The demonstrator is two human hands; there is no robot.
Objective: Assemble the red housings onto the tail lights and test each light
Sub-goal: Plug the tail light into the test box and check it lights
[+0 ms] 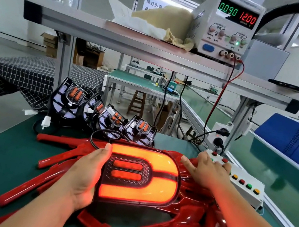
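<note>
Testing: left grip is clasping the lit tail light by its rim; right grip, fingers flat, is pressing the button box. Light is probably handling rigid, lightweight, glossy-slippery, so rim hold is suiting.

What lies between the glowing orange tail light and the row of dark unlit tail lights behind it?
In the head view, a thin black ring lies there, across red plastic housings on the green mat.

- Lit tail light: D-shaped, glowing orange, face up.
- Red housings: glossy, piled loosely under and around the lit tail light.
- Four unlit tail lights: leaning in a row behind it.
</note>
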